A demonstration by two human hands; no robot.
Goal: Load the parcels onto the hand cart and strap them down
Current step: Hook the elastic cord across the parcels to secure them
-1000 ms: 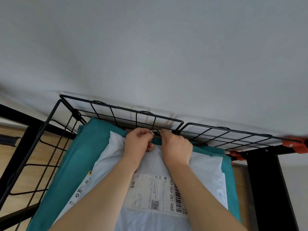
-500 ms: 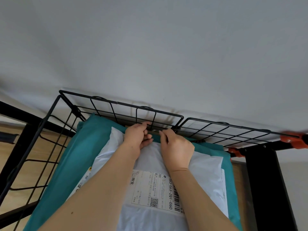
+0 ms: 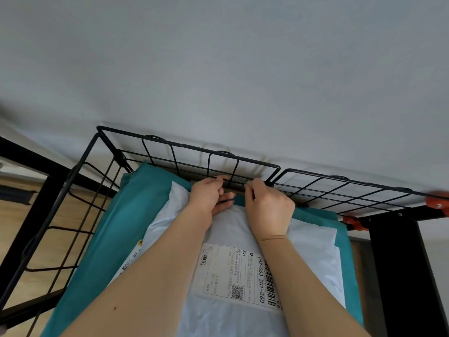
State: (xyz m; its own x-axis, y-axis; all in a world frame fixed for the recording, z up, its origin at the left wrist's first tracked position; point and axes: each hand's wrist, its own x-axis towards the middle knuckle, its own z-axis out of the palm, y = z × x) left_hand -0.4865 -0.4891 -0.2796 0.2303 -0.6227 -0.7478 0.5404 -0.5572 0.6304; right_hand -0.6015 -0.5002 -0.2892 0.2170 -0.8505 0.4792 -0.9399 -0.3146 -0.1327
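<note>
Both arms reaching forward to far wall of wire cart [image 3: 182,145].
Left grip [image 3: 211,197] and right grip [image 3: 269,206] are curling fingertips at a lower wire; pinching what, cannot tell. White parcel [image 3: 313,249] is lying under both wrists, atop teal parcel [image 3: 97,244].

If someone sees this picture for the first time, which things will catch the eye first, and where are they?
First the left hand and the right hand, which meet at the far wall of the black wire basket, fingertips at its wires; whether they hold anything is hidden. Under the forearms lies a white parcel with a barcode label, resting on a teal parcel.
</note>
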